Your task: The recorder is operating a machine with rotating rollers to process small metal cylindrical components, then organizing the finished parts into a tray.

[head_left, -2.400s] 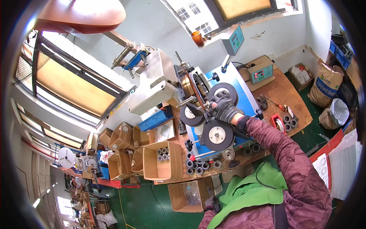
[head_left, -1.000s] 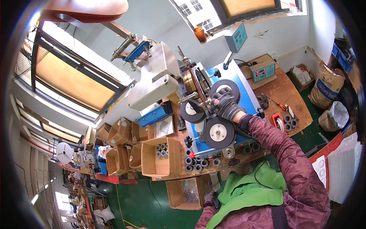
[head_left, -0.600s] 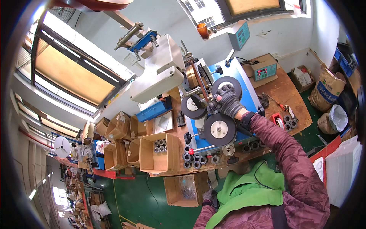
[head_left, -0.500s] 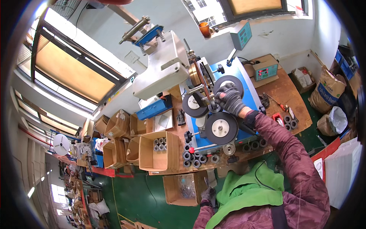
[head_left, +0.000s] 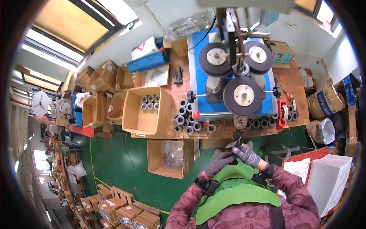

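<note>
Both of my grey-gloved hands are close together in front of the bench edge, above the green apron. My left hand is closed, its fingertips meeting those of my right hand, which is also closed. A small dark thing shows at the fingers; I cannot make out its kind. Just beyond is the blue winding machine with three black rollers. A grey ring sits between the rollers, apart from my hands. Dark grey ring cores lie by the machine's front left corner.
A cardboard box holding several rings stands on the bench at left. Below it is a box with clear plastic. A red tape dispenser, blue tray and control box flank the machine. White stacked sheets stand at right.
My right hand has left the rollers and come back toward my body. My left hand has risen from beside the lower box to meet it. The view has shifted too.
</note>
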Tool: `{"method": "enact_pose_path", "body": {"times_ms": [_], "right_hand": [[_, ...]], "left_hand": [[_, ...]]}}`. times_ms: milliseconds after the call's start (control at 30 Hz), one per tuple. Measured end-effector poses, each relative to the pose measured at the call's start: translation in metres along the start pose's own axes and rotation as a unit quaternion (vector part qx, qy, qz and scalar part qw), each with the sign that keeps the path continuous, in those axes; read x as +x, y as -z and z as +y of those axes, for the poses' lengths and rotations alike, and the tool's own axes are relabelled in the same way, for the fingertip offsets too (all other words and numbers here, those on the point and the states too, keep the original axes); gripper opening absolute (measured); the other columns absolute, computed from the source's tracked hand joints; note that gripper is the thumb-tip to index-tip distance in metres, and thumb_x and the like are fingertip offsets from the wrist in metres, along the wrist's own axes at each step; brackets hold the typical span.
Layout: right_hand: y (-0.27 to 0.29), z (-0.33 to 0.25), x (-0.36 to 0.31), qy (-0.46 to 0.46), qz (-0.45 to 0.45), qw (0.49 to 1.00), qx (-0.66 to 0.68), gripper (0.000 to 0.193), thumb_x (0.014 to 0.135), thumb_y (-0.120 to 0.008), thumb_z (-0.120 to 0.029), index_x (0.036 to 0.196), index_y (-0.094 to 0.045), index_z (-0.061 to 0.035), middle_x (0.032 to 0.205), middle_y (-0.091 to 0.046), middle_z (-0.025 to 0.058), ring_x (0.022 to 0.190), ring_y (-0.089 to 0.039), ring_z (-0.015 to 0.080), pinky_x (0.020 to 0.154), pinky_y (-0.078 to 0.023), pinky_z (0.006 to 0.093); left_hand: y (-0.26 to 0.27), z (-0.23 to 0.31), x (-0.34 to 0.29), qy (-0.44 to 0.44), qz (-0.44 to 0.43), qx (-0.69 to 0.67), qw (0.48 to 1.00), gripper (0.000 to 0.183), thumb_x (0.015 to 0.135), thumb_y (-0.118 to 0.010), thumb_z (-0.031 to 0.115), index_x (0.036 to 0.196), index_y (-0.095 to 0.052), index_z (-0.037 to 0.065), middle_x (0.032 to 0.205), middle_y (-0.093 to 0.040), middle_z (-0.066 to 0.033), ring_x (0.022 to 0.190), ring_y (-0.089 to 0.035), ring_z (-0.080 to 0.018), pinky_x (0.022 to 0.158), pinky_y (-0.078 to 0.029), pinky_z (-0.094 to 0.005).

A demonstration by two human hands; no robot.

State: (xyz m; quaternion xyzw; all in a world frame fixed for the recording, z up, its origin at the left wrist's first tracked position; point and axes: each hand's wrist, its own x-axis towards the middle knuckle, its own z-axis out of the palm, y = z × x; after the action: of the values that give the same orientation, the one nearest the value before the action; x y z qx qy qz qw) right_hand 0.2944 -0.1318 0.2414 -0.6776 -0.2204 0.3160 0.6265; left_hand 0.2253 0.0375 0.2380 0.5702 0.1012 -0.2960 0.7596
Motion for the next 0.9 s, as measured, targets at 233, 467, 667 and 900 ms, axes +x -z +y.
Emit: {"method": "enact_pose_path", "body": {"times_ms": [233, 467, 667, 900], "right_hand": [[-0.010, 0.044, -0.057, -0.200, 0.217, 0.947, 0.129, 0.032, 0.091, -0.044, -0.024, 0.112, -0.051, -0.0002, 0.084, -0.061, 0.0096, 0.065, -0.058, 0.0105, 0.060, -0.048, 0.0226], [-0.027, 0.077, -0.109, -0.301, 0.261, 0.911, 0.110, 0.028, 0.091, -0.045, -0.021, 0.111, -0.050, -0.0013, 0.076, -0.061, 0.0080, 0.057, -0.055, 0.0087, 0.052, -0.046, 0.0213], [-0.034, 0.069, -0.088, -0.301, 0.185, 0.936, -0.001, 0.019, 0.087, -0.048, -0.014, 0.100, -0.053, -0.0012, 0.073, -0.060, 0.0063, 0.055, -0.052, 0.0086, 0.052, -0.044, 0.0231], [-0.004, 0.062, -0.037, -0.015, 0.146, 0.970, -0.191, 0.015, 0.083, -0.056, -0.017, 0.084, -0.057, -0.0024, 0.071, -0.054, 0.0095, 0.064, -0.052, 0.0225, 0.060, -0.042, 0.0313]], "left_hand": [[0.128, -0.124, 0.073, -0.002, 0.206, 0.496, 0.843, 0.038, 0.076, -0.061, 0.024, 0.109, -0.055, 0.008, 0.089, -0.061, -0.0130, 0.083, -0.058, -0.0280, 0.075, -0.045, -0.0369], [0.153, -0.143, 0.152, -0.168, 0.255, 0.692, 0.655, 0.044, 0.070, -0.061, 0.024, 0.112, -0.052, 0.013, 0.105, -0.054, -0.0118, 0.104, -0.046, -0.0274, 0.094, -0.034, -0.0408], [0.154, -0.163, 0.171, -0.121, 0.297, 0.687, 0.652, 0.041, 0.075, -0.052, 0.017, 0.115, -0.051, 0.013, 0.112, -0.055, -0.0080, 0.104, -0.051, -0.0301, 0.088, -0.039, -0.0465], [0.079, -0.089, 0.035, -0.039, 0.116, -0.328, 0.937, 0.051, 0.075, -0.064, 0.020, 0.117, -0.045, -0.001, 0.105, -0.054, -0.0137, 0.097, -0.056, -0.0227, 0.079, -0.049, -0.0332]]}}
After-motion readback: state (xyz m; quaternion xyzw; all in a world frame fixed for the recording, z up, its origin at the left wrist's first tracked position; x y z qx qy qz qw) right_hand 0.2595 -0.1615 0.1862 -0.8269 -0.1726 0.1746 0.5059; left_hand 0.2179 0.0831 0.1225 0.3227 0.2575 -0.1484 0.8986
